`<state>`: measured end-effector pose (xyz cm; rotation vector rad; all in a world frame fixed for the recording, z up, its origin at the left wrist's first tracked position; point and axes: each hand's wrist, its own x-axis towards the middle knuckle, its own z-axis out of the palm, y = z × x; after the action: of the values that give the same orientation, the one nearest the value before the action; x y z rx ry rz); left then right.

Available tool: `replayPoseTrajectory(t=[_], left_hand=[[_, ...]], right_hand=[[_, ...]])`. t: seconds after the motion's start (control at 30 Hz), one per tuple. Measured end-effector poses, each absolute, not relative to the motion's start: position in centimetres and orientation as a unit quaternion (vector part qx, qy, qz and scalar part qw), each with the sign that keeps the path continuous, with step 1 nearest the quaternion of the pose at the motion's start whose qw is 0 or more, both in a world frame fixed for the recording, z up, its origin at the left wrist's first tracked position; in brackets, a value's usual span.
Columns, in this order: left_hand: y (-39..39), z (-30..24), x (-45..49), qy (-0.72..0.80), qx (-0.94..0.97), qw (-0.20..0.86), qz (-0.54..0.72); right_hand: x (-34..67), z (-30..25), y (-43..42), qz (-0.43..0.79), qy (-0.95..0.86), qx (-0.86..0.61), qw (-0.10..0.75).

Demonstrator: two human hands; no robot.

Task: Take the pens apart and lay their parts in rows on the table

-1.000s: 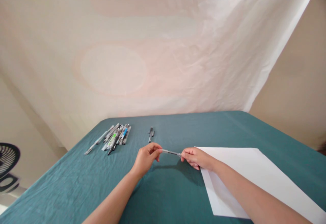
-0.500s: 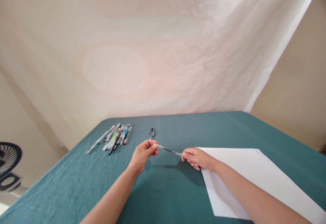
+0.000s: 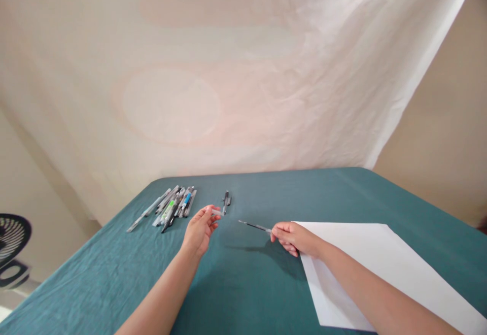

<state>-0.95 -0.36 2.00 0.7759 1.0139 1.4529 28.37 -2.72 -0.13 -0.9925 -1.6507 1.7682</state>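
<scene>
My left hand (image 3: 200,232) pinches a clear, whitish pen barrel (image 3: 216,213) between thumb and fingers, its free end pointing right. Opposite it, my right hand (image 3: 292,237) grips the end of a thin pen refill (image 3: 254,226), dark along its middle. The refill's tip points left at the barrel, with a gap between the two. Just past my left hand lies a black-and-clear pen (image 3: 227,199) with a small dark piece beside it, possibly its cap.
A heap of pens (image 3: 177,207), some with green or blue parts, lies at the back left. White paper (image 3: 365,259) is under my right forearm, on the green tablecloth (image 3: 243,284). A black fan (image 3: 14,241) stands beyond the table's left edge, and a pale sheet (image 3: 243,81) hangs behind.
My left hand has moved left with the barrel, drawing it off the refill, so the two are now apart. My right hand has stayed nearly still.
</scene>
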Motion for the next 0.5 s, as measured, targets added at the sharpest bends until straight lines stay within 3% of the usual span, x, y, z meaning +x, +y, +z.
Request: replayPoseTrajectory(t=[0.1,0.3,0.5], left_hand=[[-0.7,2.2,-0.6,0.451,0.327,0.574,0.6],[-2.5,2.1,2.8,0.438,0.439,0.645,0.446],[-3.0,1.4,5.0,0.444,0.477,0.615,0.444]], right_hand=[[28.3,0.0,-2.8,0.65,-0.61,-0.37,0.261],[28.3,0.0,-2.8,0.645,-0.611,-0.375,0.265],[28.4,0.0,-2.7,0.644,-0.616,-0.374,0.257]])
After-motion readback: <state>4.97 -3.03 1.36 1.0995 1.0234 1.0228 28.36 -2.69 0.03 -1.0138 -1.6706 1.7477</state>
